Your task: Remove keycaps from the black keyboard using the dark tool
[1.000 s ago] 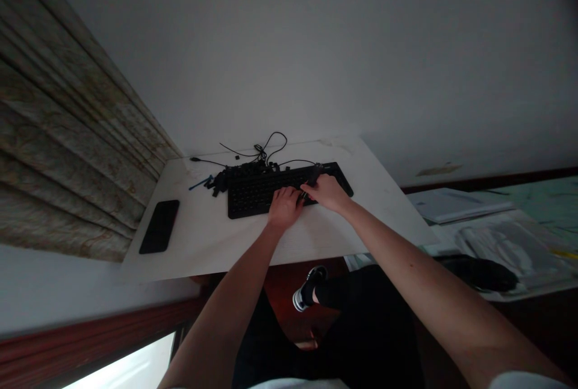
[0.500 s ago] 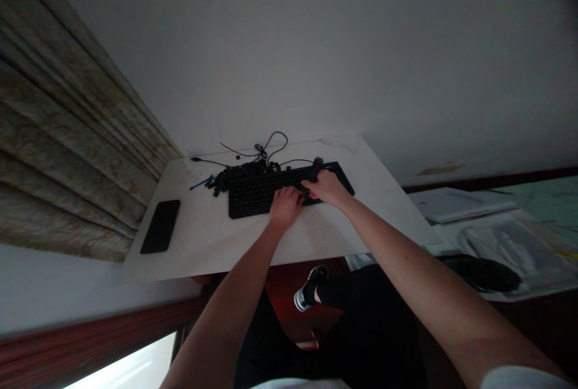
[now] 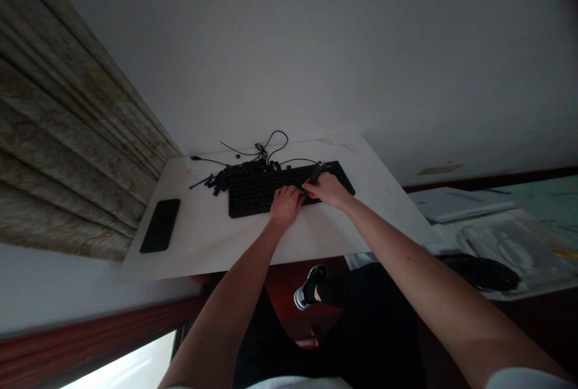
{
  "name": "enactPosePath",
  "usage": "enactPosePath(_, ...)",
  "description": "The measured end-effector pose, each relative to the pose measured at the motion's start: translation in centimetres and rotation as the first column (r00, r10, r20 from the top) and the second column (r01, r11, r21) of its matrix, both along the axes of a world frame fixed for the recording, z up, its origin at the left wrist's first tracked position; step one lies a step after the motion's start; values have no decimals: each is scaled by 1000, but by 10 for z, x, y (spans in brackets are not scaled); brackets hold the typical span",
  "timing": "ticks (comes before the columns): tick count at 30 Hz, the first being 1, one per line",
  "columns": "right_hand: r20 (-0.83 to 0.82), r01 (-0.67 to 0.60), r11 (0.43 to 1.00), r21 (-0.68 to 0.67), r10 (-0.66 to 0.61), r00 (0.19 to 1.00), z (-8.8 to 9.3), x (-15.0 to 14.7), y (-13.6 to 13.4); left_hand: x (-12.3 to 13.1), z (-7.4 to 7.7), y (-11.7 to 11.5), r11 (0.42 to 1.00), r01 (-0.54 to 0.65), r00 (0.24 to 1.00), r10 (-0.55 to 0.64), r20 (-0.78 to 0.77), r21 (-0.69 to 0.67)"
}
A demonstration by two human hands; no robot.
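A black keyboard (image 3: 250, 196) lies on the white desk, tilted slightly in view. My left hand (image 3: 285, 203) rests on its middle with the fingers laid over the keys, holding nothing that I can see. Just right of it, my right hand (image 3: 326, 189) is closed around a slim black tool (image 3: 318, 171). The tool's thick end points up and away from me; its thin lower end reaches down to the keys between my hands. Fine detail at that tip is too dark to make out.
A heap of small black pieces (image 3: 221, 180), apparently loose keycaps, sits left of and behind the keyboard. Near it are a thin blue stick (image 3: 198, 183) and a looped black cable (image 3: 262, 151). A dark phone (image 3: 160, 225) lies at the desk's left, by the curtain (image 3: 67, 136).
The black tool has turned in my right hand, so its upper end looks smoother and leans differently. My right hand has shifted very slightly; my left hand stays on the keyboard.
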State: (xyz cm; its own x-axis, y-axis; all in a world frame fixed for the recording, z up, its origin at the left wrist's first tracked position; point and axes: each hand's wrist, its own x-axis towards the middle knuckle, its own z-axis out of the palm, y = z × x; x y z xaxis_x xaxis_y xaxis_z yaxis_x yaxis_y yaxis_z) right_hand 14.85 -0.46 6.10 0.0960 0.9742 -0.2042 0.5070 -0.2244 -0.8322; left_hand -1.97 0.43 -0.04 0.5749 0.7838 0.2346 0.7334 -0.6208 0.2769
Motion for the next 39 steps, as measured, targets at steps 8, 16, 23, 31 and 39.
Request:
enactPosePath(8,-229,31,998,-51,-41,973,-10,6,0,2,-1,-2,999,6,1000,-5,-21,33)
enactPosePath(16,-97,-87,995,44,91,991,-8,4,-3,3,-1,-2,999,-13,999,14,-41,32)
enactPosePath(23,26,-52,994,100,50,998,-4,-4,-10,1,-3,-1,1000,-5,1000,5,-5,6)
enactPosePath(31,399,-176,969,173,94,912,8,-20,-16,1,-4,0,1000,6,1000,-6,-8,20)
enactPosePath(39,470,-240,951,194,125,874,7,-22,-17,3,1,-3,999,9,996,-6,-85,43)
